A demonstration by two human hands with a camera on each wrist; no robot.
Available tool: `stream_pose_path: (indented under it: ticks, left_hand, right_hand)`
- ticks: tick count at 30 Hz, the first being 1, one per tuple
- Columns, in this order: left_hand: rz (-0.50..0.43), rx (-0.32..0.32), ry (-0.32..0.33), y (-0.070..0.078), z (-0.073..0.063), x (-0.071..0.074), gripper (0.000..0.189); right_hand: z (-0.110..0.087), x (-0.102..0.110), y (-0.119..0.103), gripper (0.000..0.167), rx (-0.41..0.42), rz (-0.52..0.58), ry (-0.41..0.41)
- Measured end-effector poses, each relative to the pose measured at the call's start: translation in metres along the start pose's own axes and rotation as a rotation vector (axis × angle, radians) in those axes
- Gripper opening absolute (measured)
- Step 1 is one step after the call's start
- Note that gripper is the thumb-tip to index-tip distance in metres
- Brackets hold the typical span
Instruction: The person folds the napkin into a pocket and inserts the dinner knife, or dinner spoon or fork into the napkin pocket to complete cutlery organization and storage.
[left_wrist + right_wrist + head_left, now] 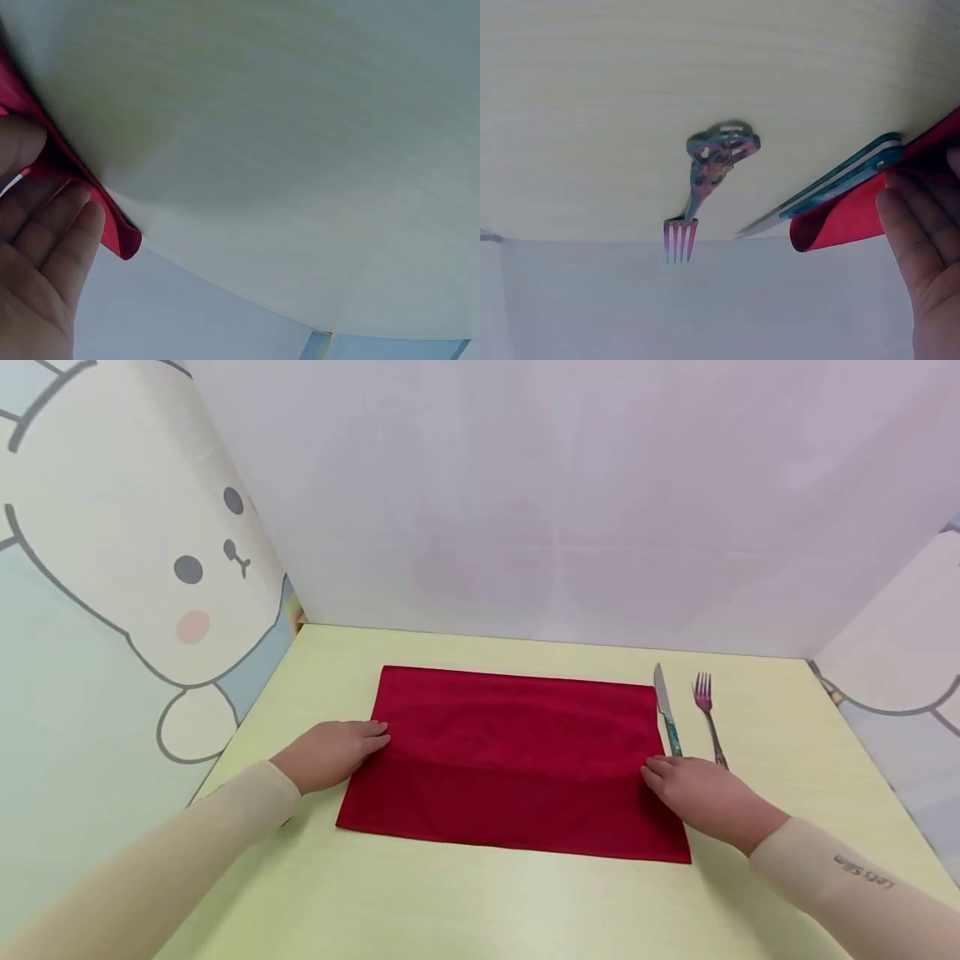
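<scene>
A dark red cloth (510, 727) lies across the table, its far part folded over toward me so two layers show along its sides. My left hand (333, 753) is at the left edge; in the left wrist view the thumb sits by the gap between the layers, and the fingers lie outside the upper layer (116, 232). My right hand (712, 795) pinches the right edge in the same way, fingers over the top layer (844, 221), its thumb mostly cut off. Close beside the cloth's right edge lies a knife (665, 710) with a teal handle.
Right of the knife lies a purplish metal fork (708, 714) with an ornate handle, its lower end behind my right hand in the head view. The pale table (495, 910) meets a whitish wall covering (555, 510) at the back. Printed cartoon sheets stand at both sides.
</scene>
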State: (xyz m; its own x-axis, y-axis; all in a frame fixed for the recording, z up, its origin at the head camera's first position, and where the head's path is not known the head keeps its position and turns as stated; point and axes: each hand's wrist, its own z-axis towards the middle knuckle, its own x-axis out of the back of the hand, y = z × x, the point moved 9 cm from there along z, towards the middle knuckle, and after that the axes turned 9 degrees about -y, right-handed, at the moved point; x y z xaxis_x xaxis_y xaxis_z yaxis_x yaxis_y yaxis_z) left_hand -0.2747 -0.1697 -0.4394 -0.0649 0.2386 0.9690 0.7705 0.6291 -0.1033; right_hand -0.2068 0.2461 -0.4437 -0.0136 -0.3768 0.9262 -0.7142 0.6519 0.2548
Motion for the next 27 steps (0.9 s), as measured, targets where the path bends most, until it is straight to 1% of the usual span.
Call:
stream_pose_path:
  ticks: [2, 4, 7, 10, 12, 14, 18, 21, 23, 24, 25, 27]
  left_hand:
    - [0.021, -0.002, -0.015, 0.001, 0.0, -0.003, 0.048]
    - [0.031, 0.001, -0.024, 0.001, -0.001, -0.005, 0.049]
    - [0.039, 0.003, -0.018, -0.001, -0.001, -0.006, 0.049]
    - [0.007, 0.011, 0.01, -0.003, -0.004, -0.002, 0.045]
    - [-0.024, 0.018, 0.04, -0.004, -0.007, 0.002, 0.041]
    - [-0.056, 0.026, 0.077, -0.004, -0.011, 0.008, 0.038]
    - [-0.08, 0.036, 0.147, 0.001, -0.022, 0.02, 0.036]
    - [-0.1, 0.046, 0.18, 0.008, -0.031, 0.026, 0.038]
    - [-0.115, 0.058, 0.193, 0.013, -0.037, 0.027, 0.039]
    - [-0.121, 0.063, 0.195, 0.016, -0.04, 0.027, 0.039]
    - [-0.125, 0.068, 0.193, 0.018, -0.043, 0.026, 0.039]
    - [-0.132, 0.082, 0.191, 0.022, -0.049, 0.024, 0.037]
  right_hand:
    - [0.0, 0.0, -0.002, 0.052, 0.008, -0.044, 0.001]
    - [-0.001, -0.001, -0.002, 0.052, 0.001, -0.041, 0.001]
    - [-0.002, -0.001, 0.003, 0.049, -0.032, 0.022, 0.003]
    - [-0.006, 0.002, 0.009, 0.046, -0.073, 0.114, 0.035]
    - [-0.01, 0.007, 0.013, 0.046, -0.088, 0.169, 0.086]
    - [-0.017, 0.014, 0.015, 0.046, -0.093, 0.2, 0.162]
    - [-0.032, 0.028, 0.013, 0.049, -0.069, 0.21, 0.305]
    - [-0.043, 0.032, 0.005, 0.049, -0.039, 0.209, 0.361]
    - [-0.049, 0.031, 0.0, 0.029, -0.027, 0.206, 0.384]
    - [-0.051, 0.03, -0.003, 0.028, -0.024, 0.205, 0.393]
    - [-0.054, 0.03, -0.006, 0.037, -0.017, 0.213, 0.404]
    - [-0.058, 0.028, -0.011, 0.065, -0.016, 0.211, 0.421]
